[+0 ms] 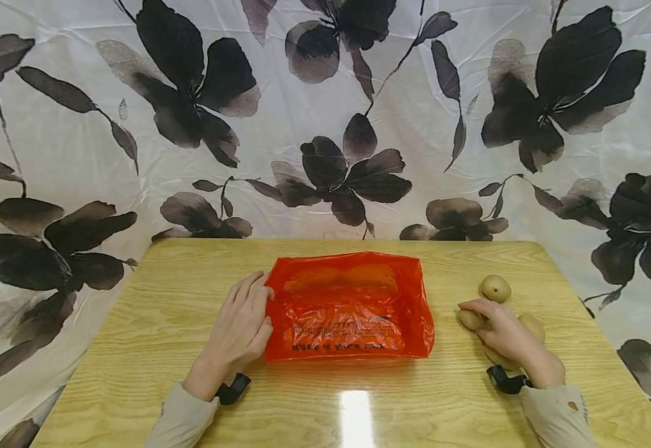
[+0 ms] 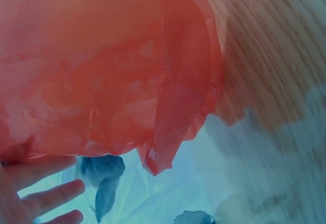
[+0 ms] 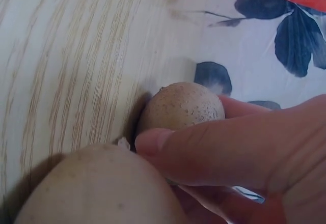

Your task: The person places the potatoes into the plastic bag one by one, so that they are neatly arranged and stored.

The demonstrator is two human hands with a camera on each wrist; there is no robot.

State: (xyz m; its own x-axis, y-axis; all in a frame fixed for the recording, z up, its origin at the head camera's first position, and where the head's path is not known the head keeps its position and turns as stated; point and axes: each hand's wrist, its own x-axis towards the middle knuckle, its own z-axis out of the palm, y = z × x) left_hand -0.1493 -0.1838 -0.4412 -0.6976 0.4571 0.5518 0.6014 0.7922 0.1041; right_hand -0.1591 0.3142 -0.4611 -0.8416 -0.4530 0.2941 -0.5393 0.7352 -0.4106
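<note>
An orange-red plastic bag point(image 1: 347, 311) lies with its mouth spread wide and printed text along its near side. My left hand point(image 1: 241, 320) is at the bag's left edge, fingertips against the plastic; in the left wrist view its fingers point(image 2: 48, 173) look straight and spread beside the bag point(image 2: 102, 81). At the right, my right hand point(image 1: 507, 333) pinches a small potato point(image 1: 469, 319) between thumb and fingers. In the right wrist view that speckled potato point(image 3: 181, 104) shows past the thumb, and another potato point(image 3: 102, 188) sits close in front.
One potato point(image 1: 495, 288) lies just beyond my right hand. Others, including a potato point(image 1: 533, 326) at its right, are partly hidden by the hand. The wooden table point(image 1: 191, 267) ends at a floral cloth point(image 1: 325, 124) hanging behind it.
</note>
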